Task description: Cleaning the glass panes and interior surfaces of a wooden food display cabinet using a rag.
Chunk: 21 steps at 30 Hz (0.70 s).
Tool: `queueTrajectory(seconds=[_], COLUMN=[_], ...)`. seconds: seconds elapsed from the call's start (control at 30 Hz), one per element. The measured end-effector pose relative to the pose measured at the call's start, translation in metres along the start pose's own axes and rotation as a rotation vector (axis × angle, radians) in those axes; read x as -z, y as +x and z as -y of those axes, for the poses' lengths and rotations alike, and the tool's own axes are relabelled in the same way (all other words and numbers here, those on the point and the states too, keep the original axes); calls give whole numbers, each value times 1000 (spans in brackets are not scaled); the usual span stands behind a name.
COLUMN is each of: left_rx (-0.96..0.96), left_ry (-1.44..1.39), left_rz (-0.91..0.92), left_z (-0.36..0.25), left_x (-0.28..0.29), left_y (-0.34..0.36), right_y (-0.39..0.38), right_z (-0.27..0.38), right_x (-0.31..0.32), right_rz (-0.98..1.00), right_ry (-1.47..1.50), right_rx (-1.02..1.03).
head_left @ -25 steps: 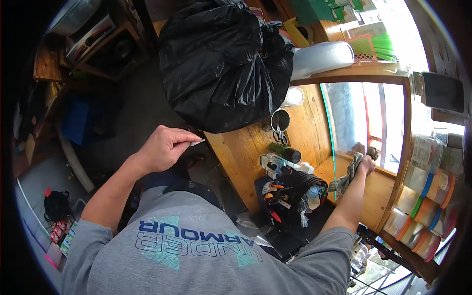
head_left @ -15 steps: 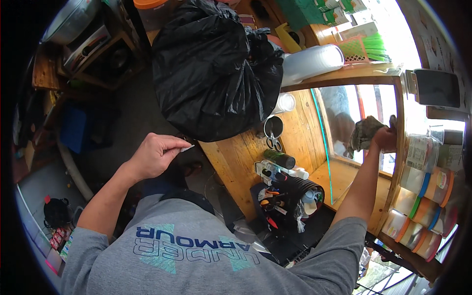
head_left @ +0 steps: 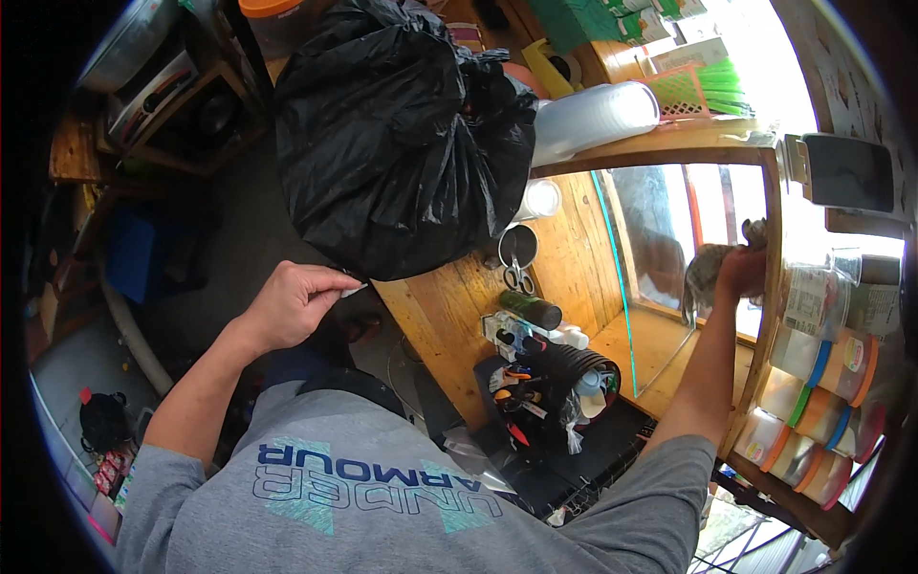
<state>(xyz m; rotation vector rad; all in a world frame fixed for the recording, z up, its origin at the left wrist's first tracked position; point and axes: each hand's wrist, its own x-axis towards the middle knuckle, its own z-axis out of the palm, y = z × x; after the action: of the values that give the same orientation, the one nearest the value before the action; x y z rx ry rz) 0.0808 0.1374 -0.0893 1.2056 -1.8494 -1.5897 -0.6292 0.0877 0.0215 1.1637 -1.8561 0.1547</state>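
Note:
My left hand (head_left: 300,298) is closed in a pinch in front of my body. Between thumb and forefinger shows the tip of a small white piece (head_left: 353,289), too little of it visible to name. At the far right, my stretched-out right hand (head_left: 745,272) grips a crumpled greyish cloth (head_left: 706,272). The cloth is at the glass pane (head_left: 658,230) of a wooden-framed case, close to its right-hand post; I cannot tell whether it touches the glass. Part of the right hand's fingers is hidden behind the cloth.
A large black plastic bag (head_left: 392,143) bulges over the wooden counter (head_left: 430,320). Scissors (head_left: 517,277) stand in a dark cup. A black holder (head_left: 574,368) with pens and tools lies nearer me. Stacked plastic cups (head_left: 598,120) rest on the case; lidded tubs (head_left: 846,364) are stacked right.
The view has shifted slightly. The cloth in my right hand has turned and hangs lower, and the hand has rotated. My left hand keeps the same pinch.

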Motion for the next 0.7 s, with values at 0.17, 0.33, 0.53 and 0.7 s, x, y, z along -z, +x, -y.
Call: queueTrajectory(seconds=[0.17, 0.33, 0.53, 0.7], left_rx=[-87, -105, -216, -329], left_ry=[30, 6, 23, 3], left_rz=[7, 2, 165, 379], left_z=[-11, -12, -27, -70], left_x=[-6, -11, -31, -72], left_y=[8, 1, -2, 24], right_y=[-1, -55, -84, -82], right_z=[59, 24, 16, 68], right_x=[10, 43, 118, 232], right_rz=[107, 562, 789, 839], right_ry=[28, -16, 210, 687], right_rx=[599, 277, -286, -377])
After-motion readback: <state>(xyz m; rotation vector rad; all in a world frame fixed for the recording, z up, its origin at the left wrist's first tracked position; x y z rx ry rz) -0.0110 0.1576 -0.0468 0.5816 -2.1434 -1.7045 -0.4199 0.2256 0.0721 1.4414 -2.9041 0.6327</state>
